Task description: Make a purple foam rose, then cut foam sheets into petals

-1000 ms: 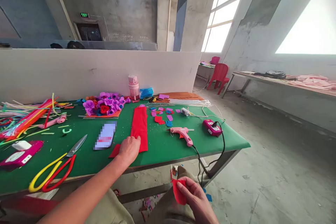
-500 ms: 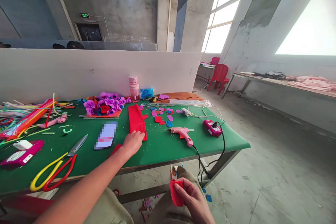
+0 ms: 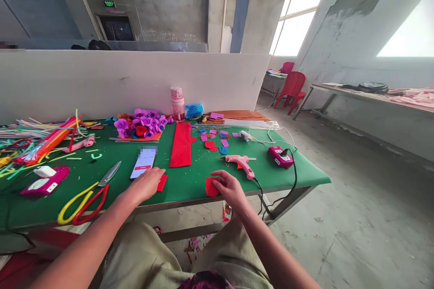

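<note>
With my right hand (image 3: 228, 186) I've got a red petal piece (image 3: 211, 187) pinched between thumb and fingers, at the table's (image 3: 190, 185) front edge. My left hand (image 3: 147, 185) reaches over a small red scrap (image 3: 162, 183), just beside the phone (image 3: 143, 162); I can't tell whether its fingers grip the scrap. The long red strip (image 3: 181, 144) lies flat beyond my hands, between the phone and the pink glue gun (image 3: 240, 162). The scissors (image 3: 101, 189) lie to the left of the phone.
</note>
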{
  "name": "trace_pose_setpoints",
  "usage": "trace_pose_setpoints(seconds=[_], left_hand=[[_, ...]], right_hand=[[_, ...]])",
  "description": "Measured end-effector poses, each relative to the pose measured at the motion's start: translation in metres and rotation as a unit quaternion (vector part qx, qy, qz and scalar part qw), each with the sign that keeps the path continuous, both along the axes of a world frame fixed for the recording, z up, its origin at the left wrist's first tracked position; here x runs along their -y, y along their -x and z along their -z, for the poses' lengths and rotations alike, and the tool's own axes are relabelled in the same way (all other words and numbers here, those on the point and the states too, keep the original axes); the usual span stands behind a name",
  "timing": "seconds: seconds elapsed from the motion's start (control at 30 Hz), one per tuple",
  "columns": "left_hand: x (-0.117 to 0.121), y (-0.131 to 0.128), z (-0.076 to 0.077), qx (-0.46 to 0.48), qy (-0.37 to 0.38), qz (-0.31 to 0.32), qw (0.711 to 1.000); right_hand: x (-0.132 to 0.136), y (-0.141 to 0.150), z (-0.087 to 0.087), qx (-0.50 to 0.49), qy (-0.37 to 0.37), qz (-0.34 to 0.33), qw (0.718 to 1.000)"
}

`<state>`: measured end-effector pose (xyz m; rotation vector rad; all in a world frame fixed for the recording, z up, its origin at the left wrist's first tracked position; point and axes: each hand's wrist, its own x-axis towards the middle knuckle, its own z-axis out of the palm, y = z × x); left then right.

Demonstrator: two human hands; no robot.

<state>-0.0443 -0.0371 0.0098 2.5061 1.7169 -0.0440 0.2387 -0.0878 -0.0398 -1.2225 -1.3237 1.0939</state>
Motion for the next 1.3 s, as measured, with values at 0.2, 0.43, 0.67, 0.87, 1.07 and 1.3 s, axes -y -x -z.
trace_pose_setpoints(seconds=[0.2, 0.43, 0.67, 0.87, 1.07, 1.3], left_hand=[[-0.01, 0.0, 0.004, -0.005, 0.003, -0.02, 1.0], [-0.007, 0.002, 0.001, 0.007, 0.013, -0.026, 1.0], [0.025, -0.005, 0.005, 0.056, -0.069, -0.06, 0.994], [0.057, -0.018, 0.02, 0.048, -0.081, -0.074, 0.993], [0.067, -0.014, 0.024, 0.059, -0.132, -0.071, 0.987], [0.051, -0.024, 0.046, 0.264, -0.168, 0.077, 0.947]], right_hand=[[-0.054, 0.018, 0.01, 0.133, -0.084, 0.043, 0.987], [-0.068, 0.016, 0.016, 0.172, -0.13, 0.055, 0.975], [-0.063, 0.015, 0.014, 0.202, -0.176, 0.108, 0.957], [-0.056, 0.014, 0.011, 0.247, -0.254, 0.178, 0.918], [-0.056, 0.014, 0.011, 0.287, -0.232, 0.145, 0.918], [-0.05, 0.015, 0.009, 0.378, -0.21, 0.075, 0.898]])
